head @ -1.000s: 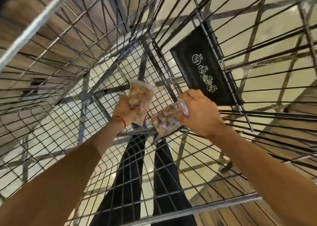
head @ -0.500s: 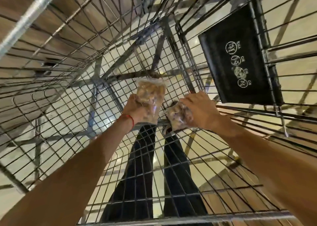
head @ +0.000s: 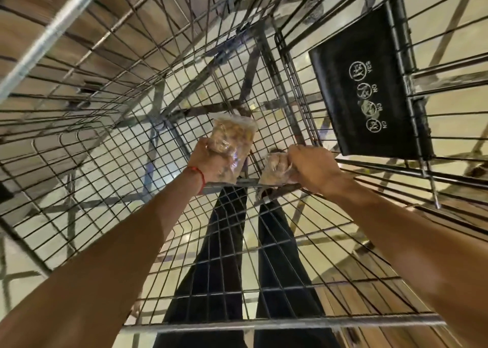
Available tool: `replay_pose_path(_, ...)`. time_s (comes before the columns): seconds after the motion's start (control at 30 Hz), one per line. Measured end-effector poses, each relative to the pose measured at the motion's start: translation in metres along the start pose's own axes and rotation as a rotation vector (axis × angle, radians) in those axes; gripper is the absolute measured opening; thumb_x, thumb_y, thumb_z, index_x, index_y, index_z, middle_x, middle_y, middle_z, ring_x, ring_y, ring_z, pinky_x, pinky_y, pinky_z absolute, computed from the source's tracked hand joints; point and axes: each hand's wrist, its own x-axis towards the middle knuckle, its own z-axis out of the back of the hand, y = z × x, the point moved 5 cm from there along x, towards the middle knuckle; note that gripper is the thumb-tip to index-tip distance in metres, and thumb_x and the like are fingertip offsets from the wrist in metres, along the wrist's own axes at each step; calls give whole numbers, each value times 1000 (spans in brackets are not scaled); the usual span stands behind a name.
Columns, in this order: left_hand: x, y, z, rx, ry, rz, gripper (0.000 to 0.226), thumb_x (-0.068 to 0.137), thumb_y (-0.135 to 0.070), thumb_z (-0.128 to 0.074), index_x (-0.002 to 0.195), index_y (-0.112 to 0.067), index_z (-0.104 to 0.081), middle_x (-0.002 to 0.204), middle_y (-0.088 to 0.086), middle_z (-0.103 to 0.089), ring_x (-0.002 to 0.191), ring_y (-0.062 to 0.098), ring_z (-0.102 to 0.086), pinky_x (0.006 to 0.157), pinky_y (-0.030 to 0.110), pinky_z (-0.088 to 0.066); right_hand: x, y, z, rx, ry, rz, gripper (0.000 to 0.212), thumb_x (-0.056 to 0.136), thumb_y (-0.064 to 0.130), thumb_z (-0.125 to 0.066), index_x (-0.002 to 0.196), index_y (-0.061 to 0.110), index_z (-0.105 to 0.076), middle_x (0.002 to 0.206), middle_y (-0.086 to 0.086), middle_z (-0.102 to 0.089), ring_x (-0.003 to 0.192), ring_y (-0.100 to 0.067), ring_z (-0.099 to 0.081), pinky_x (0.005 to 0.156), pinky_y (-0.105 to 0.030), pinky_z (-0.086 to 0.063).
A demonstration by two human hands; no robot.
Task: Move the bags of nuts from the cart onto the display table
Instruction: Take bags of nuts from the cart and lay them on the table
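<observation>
Left bag (head: 233,139) in the left fingers (head: 208,149) and right bag (head: 274,170) in the right fingers (head: 297,152) are clear plastic over tan nuts, red string (head: 200,174) behind the left ones. Cart (head: 126,141) is grey wire grid; black flap (head: 369,136) up-right of the right fingers has white icons.

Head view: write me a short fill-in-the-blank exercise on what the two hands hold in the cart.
1. The left hand grips the left bag and the right hand grips the right bag; both bags hold ____.
2. The string on the left wrist is ____.
3. Only one symbol on the black flap is labelled ____.
Missing words: nuts; red; YES.
</observation>
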Motion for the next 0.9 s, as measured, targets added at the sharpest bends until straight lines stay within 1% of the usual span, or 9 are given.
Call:
replay_pose_path(0.07, -4, 4, 4, -45, -8, 23, 34, 82, 3, -80, 86, -23, -58, 97, 2, -68, 105, 22, -66, 89, 32, -57, -3, -2, 4, 84, -26, -61, 41, 93, 33, -77, 123, 16, -55, 122, -7, -70, 115, -31, -68, 92, -39, -50)
replay_pose_path(0.17, -8, 12, 7, -99, 7, 51, 31, 79, -2, -85, 97, -15, -64, 94, 0, -65, 100, 19, -64, 88, 32, -48, -5, -3, 6, 259, -57, -140, 41, 91, 40, -79, 116, 20, -53, 108, 0, -69, 102, -27, -70, 83, -37, -50)
replay_pose_path(0.23, -8, 13, 9, -109, 7, 56, 47, 77, -18, -91, 114, -7, -64, 103, 4, -66, 104, 24, -65, 86, 33, -50, -7, -3, 8, 432, -40, -222, 46, 87, 49, -82, 111, 27, -50, 97, 9, -63, 93, -20, -65, 73, -33, -48)
replay_pose_path(0.4, -23, 11, 8, -243, 49, 177, 35, 77, -13, -90, 95, -26, -63, 93, -4, -67, 99, 18, -63, 94, 31, -52, -19, 2, 2, 1003, -59, -400, 58, 73, 40, -95, 120, 24, -65, 107, 5, -76, 102, -20, -71, 90, -42, -60)
replay_pose_path(0.5, -42, 10, 12, -284, 129, 180, 39, 74, -12, -91, 90, -32, -61, 105, 8, -74, 105, 24, -68, 100, 48, -56, -35, 10, 3, 1244, -81, -441, 59, 71, 29, -97, 121, 20, -67, 110, 6, -77, 101, -14, -74, 80, -29, -62)
replay_pose_path(0.6, -74, 5, 24, -329, 149, 135, 30, 81, -14, -86, 88, -28, -60, 93, -2, -69, 95, 22, -68, 81, 35, -61, -59, 23, 15, 1409, -55, -416, 46, 73, 23, -95, 110, 23, -69, 101, 6, -77, 86, -8, -76, 67, -24, -61)
replay_pose_path(0.73, -125, -1, 41, -435, 130, 72, 35, 89, -6, -77, 113, -22, -59, 115, -1, -65, 100, 18, -59, 76, 23, -50, -97, 39, 38, 1535, 8, -381, 41, 76, 23, -92, 114, 16, -75, 107, -3, -82, 96, -21, -80, 90, -41, -64)
replay_pose_path(0.8, -147, 2, 49, -473, 118, 77, 33, 91, 1, -73, 121, -8, -63, 116, 6, -68, 102, 25, -65, 59, 17, -54, -114, 48, 50, 1592, 29, -337, 42, 82, 20, -88, 121, 10, -75, 112, -4, -82, 102, -23, -80, 89, -44, -65)
replay_pose_path(0.9, -178, 7, 61, -481, 35, 33, 20, 87, 0, -76, 102, -11, -70, 93, -1, -70, 86, 21, -67, 46, 16, -50, -139, 62, 67, 1632, 30, -244, 35, 88, 20, -83, 119, 9, -74, 113, -5, -82, 103, -23, -79, 84, -42, -67)
